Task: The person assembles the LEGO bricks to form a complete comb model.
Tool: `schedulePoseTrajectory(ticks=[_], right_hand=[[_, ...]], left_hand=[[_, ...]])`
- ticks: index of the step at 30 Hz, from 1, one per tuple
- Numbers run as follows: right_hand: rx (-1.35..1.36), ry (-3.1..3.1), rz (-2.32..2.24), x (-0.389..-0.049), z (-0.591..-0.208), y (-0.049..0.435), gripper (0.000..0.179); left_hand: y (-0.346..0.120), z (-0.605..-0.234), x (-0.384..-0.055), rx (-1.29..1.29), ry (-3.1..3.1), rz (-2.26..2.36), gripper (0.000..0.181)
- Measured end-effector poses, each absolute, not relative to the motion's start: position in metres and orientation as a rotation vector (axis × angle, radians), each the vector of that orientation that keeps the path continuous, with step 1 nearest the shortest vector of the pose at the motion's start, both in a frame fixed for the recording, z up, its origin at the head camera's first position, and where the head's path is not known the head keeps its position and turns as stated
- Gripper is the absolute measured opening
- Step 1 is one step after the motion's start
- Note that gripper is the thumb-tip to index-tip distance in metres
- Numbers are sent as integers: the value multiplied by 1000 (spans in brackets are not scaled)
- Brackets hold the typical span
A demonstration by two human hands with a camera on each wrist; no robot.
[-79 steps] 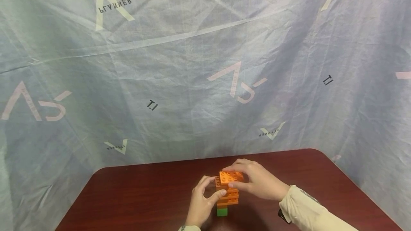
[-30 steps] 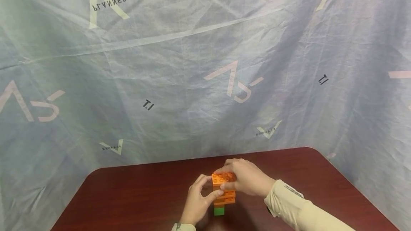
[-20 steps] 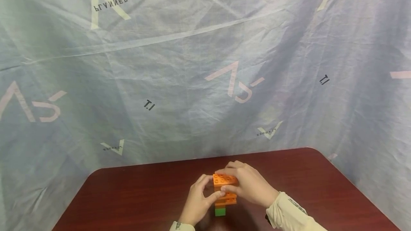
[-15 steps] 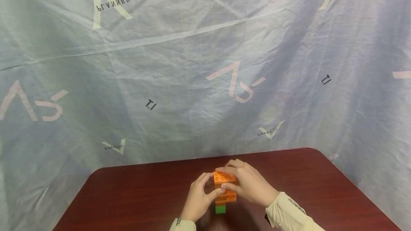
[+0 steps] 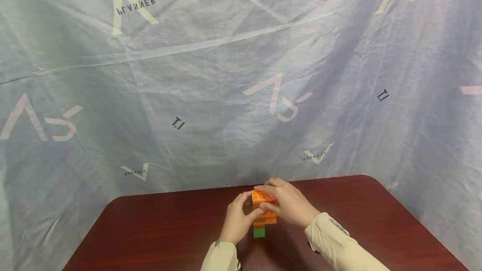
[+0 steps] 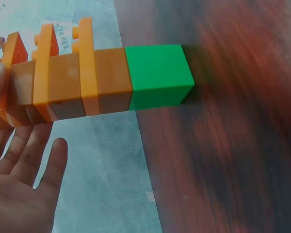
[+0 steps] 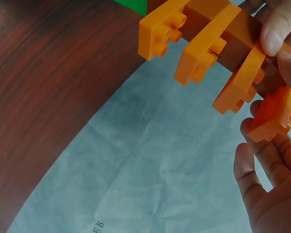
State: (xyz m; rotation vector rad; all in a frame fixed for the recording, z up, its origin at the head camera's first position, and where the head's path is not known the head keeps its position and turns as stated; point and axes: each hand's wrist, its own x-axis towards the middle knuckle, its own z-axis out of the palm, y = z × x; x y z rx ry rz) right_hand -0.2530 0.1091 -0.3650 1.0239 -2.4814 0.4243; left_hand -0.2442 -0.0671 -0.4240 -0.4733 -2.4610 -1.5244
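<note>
A tower of toy building bricks stands upright between both hands in the head view. Its base is a green brick (image 5: 259, 233). Above it, brown bricks (image 6: 65, 82) alternate with flat orange bricks (image 6: 88, 73), which jut out to one side and show their studs. The left hand (image 5: 236, 222) grips the tower's upper part from the left, thumb on the near side. From the right, the right hand (image 5: 291, 204) grips the top orange brick (image 5: 259, 196), fingers behind it and thumb in front. The two thumbs meet at the tower's front. Fingers hide part of the top brick's studs.
The tower is over a dark red wooden table (image 5: 169, 229) with rounded far corners. A grey printed cloth (image 5: 211, 137) hangs behind the table and along its sides. Both arms wear cream sleeves (image 5: 335, 237).
The top orange brick, earlier askew and farther right, now lines up over the tower. In the last half second, both hands and the tower have shifted up in the head view.
</note>
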Motion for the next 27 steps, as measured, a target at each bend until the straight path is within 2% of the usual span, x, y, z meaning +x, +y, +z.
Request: schedulePoseTrajectory(ticks=[19,27], right_hand=[[1023,-2498,417,-259,-364,106,44],[1013,-2484,436,-259,-367,110,54]], left_hand=[[-70,-420,-249,-447,-2506,-1428,57],[-71,-418,-250,-445,-2515,-1473,64]])
